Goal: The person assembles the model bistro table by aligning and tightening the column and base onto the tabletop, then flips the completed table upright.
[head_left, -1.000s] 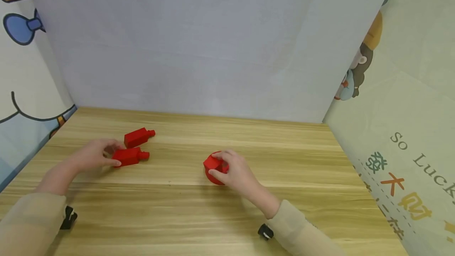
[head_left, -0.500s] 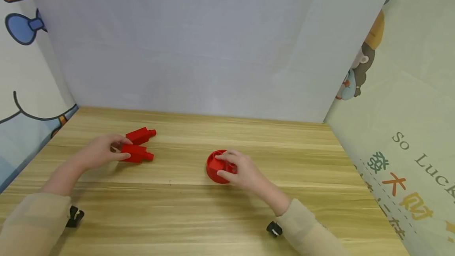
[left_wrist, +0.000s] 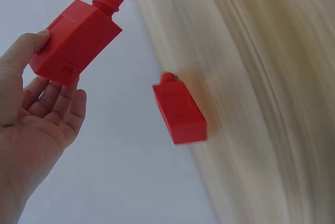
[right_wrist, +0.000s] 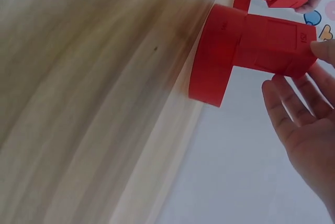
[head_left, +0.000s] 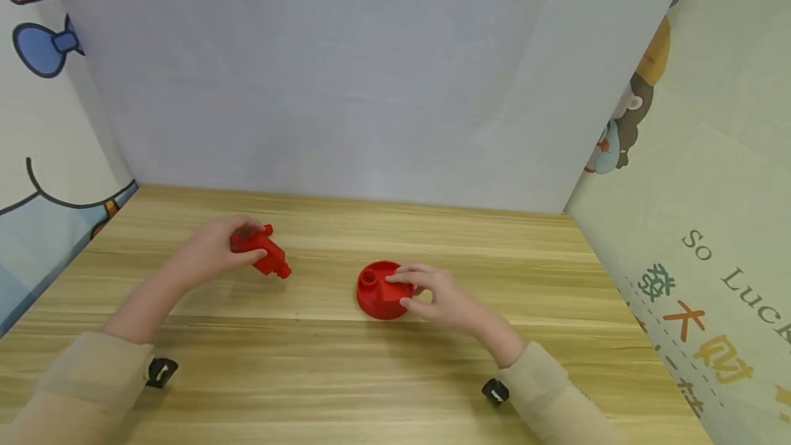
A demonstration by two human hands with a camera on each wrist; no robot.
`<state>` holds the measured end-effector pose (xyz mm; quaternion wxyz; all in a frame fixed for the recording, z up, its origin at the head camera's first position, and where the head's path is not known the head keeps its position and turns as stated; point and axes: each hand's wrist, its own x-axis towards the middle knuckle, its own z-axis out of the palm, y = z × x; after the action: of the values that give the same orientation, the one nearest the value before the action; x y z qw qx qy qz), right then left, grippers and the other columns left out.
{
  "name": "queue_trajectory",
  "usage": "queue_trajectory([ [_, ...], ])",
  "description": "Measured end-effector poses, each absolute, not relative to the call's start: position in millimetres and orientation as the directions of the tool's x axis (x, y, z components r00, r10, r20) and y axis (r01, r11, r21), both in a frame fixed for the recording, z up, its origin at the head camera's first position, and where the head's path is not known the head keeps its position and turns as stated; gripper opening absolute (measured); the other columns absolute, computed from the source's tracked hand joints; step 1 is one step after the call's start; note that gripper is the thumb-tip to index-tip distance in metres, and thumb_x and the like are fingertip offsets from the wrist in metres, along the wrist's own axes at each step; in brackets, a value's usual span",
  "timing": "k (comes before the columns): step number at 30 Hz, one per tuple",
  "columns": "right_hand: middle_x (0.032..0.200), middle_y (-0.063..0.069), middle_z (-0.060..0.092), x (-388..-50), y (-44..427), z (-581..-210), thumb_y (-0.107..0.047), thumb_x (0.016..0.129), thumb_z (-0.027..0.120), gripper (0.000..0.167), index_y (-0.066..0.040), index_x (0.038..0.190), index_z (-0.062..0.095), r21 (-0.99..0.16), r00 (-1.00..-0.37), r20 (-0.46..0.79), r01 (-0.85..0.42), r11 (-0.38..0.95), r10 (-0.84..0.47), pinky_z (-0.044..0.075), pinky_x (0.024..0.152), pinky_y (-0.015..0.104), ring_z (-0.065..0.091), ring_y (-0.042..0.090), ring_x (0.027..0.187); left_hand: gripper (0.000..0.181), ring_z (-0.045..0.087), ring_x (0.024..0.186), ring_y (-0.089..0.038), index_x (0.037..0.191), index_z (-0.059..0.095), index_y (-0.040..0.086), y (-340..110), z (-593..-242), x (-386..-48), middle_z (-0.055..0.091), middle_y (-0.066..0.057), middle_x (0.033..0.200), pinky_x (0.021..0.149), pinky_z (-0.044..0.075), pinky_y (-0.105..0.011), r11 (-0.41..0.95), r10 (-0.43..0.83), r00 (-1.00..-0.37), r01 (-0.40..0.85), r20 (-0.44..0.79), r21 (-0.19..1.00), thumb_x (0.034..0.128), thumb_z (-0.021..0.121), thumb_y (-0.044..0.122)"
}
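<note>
My left hand (head_left: 213, 249) pinches a red bottle-shaped block (left_wrist: 76, 41) with a threaded neck, holding it above the table. Its neck points to the front right in the head view. A similar red block (left_wrist: 180, 111) lies on the table behind it, mostly covered by the left hand in the head view. Near the table's middle sits a round red base (head_left: 369, 306) with an open round socket (head_left: 369, 277) at its left. My right hand (head_left: 448, 297) grips the upper end of another red block (right_wrist: 275, 43), which stands upright in the base.
The wood-grain table (head_left: 309, 376) ends at a pale grey cloth backdrop (head_left: 346, 88). Printed cloth panels (head_left: 711, 177) flank it at left and right. Black clips (head_left: 162, 372) show by both cuffs.
My left hand has lifted its block and carried it right, turning the neck toward the front right. The right hand has shifted slightly right, and the base and its block have turned, uncovering the socket.
</note>
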<state>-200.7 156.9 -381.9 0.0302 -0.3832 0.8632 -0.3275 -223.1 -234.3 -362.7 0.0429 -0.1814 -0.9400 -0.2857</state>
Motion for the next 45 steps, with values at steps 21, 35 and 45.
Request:
queue_trajectory([
  [21, 0.100, 0.005, 0.059, -190, 146, -380, -0.025, 0.077, 0.079, 0.049, -0.002, 0.114, 0.059, -0.574, -0.861, 0.257, -0.501, 0.647, -0.438, 0.055, 0.072, 0.037, 0.057, 0.016, 0.083, 0.037, 0.055, 0.083, -0.020, 0.113, 0.065, 0.004, -142, -353, -226, 0.063, -0.012, 0.107, 0.071, 0.050, -0.036, 0.625, 0.328, -0.813, 0.568, 0.480, 0.535, 0.0784, 0.076, 0.011],
  [35, 0.093, 0.007, 0.062, -193, 150, -383, -0.013, 0.078, 0.075, 0.036, 0.002, 0.108, 0.064, -0.551, -0.858, 0.312, -0.513, 0.658, -0.407, 0.056, 0.068, 0.036, 0.060, 0.023, 0.078, 0.037, 0.055, 0.089, -0.019, 0.114, 0.066, 0.007, -102, -365, -230, 0.063, -0.008, 0.108, 0.074, 0.051, -0.035, 0.572, 0.393, -0.799, 0.601, 0.456, 0.559, 0.0789, 0.076, 0.014],
  [45, 0.099, 0.010, 0.065, -206, 158, -386, -0.007, 0.079, 0.071, 0.029, 0.002, 0.106, 0.066, -0.527, -0.830, 0.361, -0.557, 0.642, -0.424, 0.056, 0.072, 0.036, 0.062, 0.024, 0.081, 0.036, 0.054, 0.093, -0.018, 0.113, 0.068, 0.009, -88, -377, -228, 0.061, -0.004, 0.104, 0.077, 0.053, -0.035, 0.528, 0.442, -0.794, 0.606, 0.416, 0.595, 0.0785, 0.077, 0.012],
])
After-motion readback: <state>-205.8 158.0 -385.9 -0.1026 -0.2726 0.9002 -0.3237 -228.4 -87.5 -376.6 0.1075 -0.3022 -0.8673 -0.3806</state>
